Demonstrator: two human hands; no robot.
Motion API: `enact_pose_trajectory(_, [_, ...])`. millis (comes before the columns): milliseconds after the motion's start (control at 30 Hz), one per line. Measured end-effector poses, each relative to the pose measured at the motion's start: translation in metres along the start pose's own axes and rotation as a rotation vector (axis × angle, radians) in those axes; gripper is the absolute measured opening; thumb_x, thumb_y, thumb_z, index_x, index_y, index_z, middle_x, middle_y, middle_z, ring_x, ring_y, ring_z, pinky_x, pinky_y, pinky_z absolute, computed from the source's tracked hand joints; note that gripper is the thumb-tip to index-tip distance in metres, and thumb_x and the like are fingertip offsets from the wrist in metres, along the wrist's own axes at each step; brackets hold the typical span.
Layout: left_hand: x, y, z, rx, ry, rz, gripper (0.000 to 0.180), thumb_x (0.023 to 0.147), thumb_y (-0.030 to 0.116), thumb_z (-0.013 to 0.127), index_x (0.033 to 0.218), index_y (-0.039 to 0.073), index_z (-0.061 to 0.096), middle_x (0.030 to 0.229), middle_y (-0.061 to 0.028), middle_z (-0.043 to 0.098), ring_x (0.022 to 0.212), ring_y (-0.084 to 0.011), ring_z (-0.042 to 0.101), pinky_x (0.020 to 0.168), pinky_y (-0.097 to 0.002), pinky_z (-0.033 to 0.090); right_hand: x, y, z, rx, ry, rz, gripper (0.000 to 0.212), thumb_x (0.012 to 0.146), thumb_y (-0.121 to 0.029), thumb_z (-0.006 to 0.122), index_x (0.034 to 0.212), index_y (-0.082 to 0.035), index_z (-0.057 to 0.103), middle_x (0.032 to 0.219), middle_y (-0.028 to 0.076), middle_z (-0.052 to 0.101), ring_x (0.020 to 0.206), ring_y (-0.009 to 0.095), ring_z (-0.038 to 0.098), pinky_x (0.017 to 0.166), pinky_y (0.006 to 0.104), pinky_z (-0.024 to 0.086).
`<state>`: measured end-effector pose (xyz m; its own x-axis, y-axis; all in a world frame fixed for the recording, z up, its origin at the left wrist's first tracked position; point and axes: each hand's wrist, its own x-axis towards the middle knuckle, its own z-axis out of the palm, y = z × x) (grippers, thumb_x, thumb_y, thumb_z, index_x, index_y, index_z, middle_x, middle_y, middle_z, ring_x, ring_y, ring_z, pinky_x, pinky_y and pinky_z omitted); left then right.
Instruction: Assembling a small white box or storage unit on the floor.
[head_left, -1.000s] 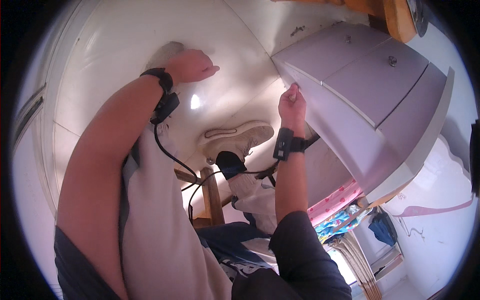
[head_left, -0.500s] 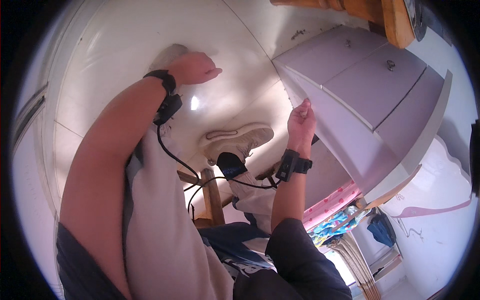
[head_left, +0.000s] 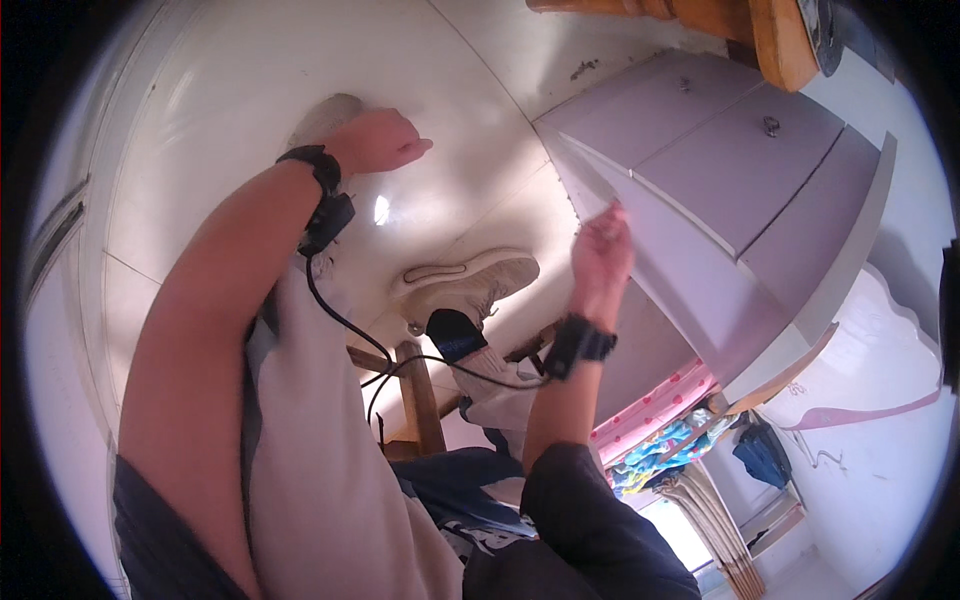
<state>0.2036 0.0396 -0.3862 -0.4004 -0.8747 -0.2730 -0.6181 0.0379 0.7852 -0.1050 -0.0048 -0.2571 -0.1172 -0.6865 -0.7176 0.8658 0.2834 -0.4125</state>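
My left hand (head_left: pixel 380 141) is closed above the pale tiled floor, its fingers curled under and the thumb side to the right. Behind it, partly covered, shows the toe of a beige shoe (head_left: pixel 328 112). My right hand (head_left: pixel 603 247) is closed too, fingertips pinched and pointing up beside the side panel of a lilac cabinet (head_left: pixel 660 235). Whatever either hand holds is hidden or too small to make out. A second beige lace-up shoe (head_left: pixel 480 280), worn with a dark sock (head_left: pixel 457 334), is on the floor between my hands. Each wrist wears a black strapped device joined to a cable.
The lilac cabinet has drawers with small metal knobs (head_left: pixel 771 126). An orange wooden furniture leg (head_left: pixel 780 45) stands beyond it. A wooden stool frame (head_left: pixel 420 395) is close to my legs. Pink dotted cloth (head_left: pixel 655 410) and a white headboard-like panel (head_left: pixel 860 350) lie to the right.
My right hand has turned slightly at the wrist and is a little blurred. My left hand stays closed in nearly the same place. The whole view has shifted slightly.
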Motion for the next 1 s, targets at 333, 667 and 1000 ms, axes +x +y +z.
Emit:
enact_pose_trajectory(333, [0.003,0.008,-0.01,0.027,-0.069,-0.032,0.043,0.084,0.034,0.039,0.063,0.001,0.056,0.065,-0.018,0.054,0.064,-0.0359,0.051,0.06,-0.0454,0.04,0.012,0.007,0.021,-0.096,0.161,0.09,0.011,0.083,0.003,0.043,0.092,0.006,0.048,0.076,0.011,0.056,0.065,0.013,0.056,0.057,0.0197,0.051])
enact_pose_trajectory(667, [0.005,0.002,-0.003,-0.005,-0.039,-0.055,0.043,0.084,0.034,0.039,0.064,0.001,0.056,0.065,-0.0173,0.055,0.064,-0.0356,0.051,0.06,-0.0443,0.041,0.009,0.011,0.021,0.13,0.07,0.216,0.018,0.08,0.005,0.045,0.097,0.007,0.051,0.077,0.011,0.057,0.064,0.015,0.056,0.055,0.0221,0.049])
enact_pose_trajectory(1000, [0.004,0.011,-0.017,-0.009,-0.074,-0.031,0.044,0.084,0.035,0.038,0.063,0.001,0.056,0.065,-0.0177,0.055,0.064,-0.0361,0.051,0.061,-0.0447,0.041,0.016,0.001,0.015,-0.045,0.154,0.083,0.014,0.085,0.0,0.042,0.094,0.007,0.05,0.076,0.012,0.057,0.065,0.015,0.057,0.056,0.0216,0.051])
